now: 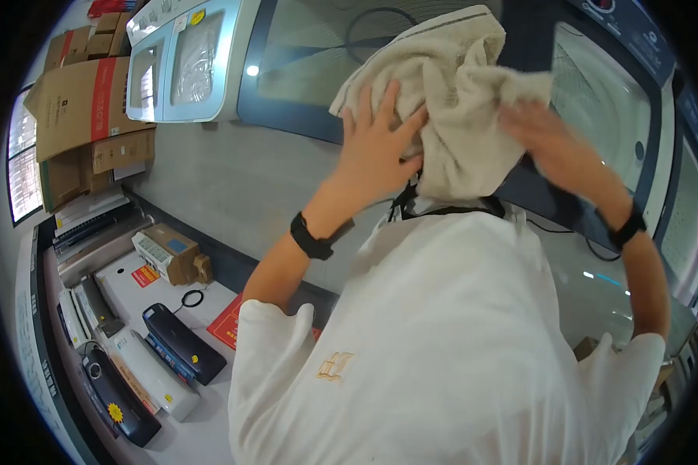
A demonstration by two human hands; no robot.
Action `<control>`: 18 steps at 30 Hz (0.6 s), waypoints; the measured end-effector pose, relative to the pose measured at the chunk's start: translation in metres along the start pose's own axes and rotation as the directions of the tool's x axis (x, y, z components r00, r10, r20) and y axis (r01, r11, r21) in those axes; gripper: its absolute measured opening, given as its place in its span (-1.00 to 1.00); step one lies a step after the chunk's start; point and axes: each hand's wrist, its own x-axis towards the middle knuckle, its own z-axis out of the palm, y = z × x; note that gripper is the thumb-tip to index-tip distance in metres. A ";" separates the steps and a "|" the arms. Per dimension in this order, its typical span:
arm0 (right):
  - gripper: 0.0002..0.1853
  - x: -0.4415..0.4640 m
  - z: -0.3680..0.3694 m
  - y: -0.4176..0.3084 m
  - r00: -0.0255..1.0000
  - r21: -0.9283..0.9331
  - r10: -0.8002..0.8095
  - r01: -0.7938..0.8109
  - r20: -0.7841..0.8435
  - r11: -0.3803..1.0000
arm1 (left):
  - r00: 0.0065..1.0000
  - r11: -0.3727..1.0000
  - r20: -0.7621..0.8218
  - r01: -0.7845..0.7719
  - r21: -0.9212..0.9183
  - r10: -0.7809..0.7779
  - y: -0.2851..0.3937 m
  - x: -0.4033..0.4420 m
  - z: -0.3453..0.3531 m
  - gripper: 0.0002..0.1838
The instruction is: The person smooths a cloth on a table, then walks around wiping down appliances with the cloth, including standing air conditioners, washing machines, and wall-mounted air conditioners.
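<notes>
A beige towel (pixel 461 101) with a dark stripe along its upper edge lies bunched over the dark glass lid of a washing machine (pixel 310 74). My left hand (pixel 376 143) rests flat on the towel's left part, fingers spread. At the towel's right edge is my right hand (pixel 547 143), smeared by motion. Its fingertips are too blurred to show whether they grip the cloth. Both wrists wear black bands.
To the left stands a twin-tub washing machine (pixel 151 74) beside stacked cardboard boxes (pixel 77 97). Another washer (pixel 597 101) with a clear lid is at the right. Several air conditioner units (pixel 182 341) are mounted on a white display (pixel 225 372) at lower left. A black cable (pixel 551 229) hangs near my waist.
</notes>
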 end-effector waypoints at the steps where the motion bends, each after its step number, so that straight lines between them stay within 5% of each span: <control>1: -0.42 0.009 0.004 0.021 1.000 -0.066 0.010 -0.011 -0.007 0.998 | 1.000 1.000 0.019 0.008 0.021 -0.008 -0.011 0.008 -0.006 -0.07; 4: -0.43 0.069 0.005 0.075 0.961 0.074 0.130 -0.115 -0.242 0.991 | 0.991 0.992 0.058 0.116 0.058 -0.119 -0.042 0.048 -0.020 -0.08; 7: -0.48 0.133 0.002 0.072 0.956 -0.014 0.057 -0.063 -0.286 0.998 | 0.981 0.977 -0.006 0.193 0.086 -0.193 -0.068 0.096 -0.027 -0.07; 9: -0.54 0.159 0.002 0.043 0.989 0.125 0.118 -0.107 -0.084 0.986 | 0.981 0.976 -0.011 0.196 0.099 -0.195 -0.079 0.102 -0.019 -0.06; 11: -0.60 0.164 0.012 -0.009 0.975 0.212 0.067 -0.021 -0.213 0.977 | 0.986 0.979 -0.004 0.169 0.113 -0.169 -0.080 0.094 -0.013 -0.07; 13: -0.62 0.151 0.033 -0.040 0.988 0.280 0.044 0.000 -0.151 0.960 | 0.997 0.998 -0.046 0.058 0.022 -0.057 -0.078 0.067 -0.016 -0.09; 15: -0.61 0.121 0.020 -0.075 0.953 0.061 -0.092 0.114 -0.290 0.992 | 0.995 0.999 -0.094 -0.043 -0.016 0.041 -0.064 0.031 -0.018 -0.08; 18: -0.53 0.074 0.003 -0.088 0.984 0.163 -0.072 0.099 -0.162 0.982 | 1.000 0.997 0.015 0.027 -0.076 -0.026 -0.037 -0.013 -0.029 -0.08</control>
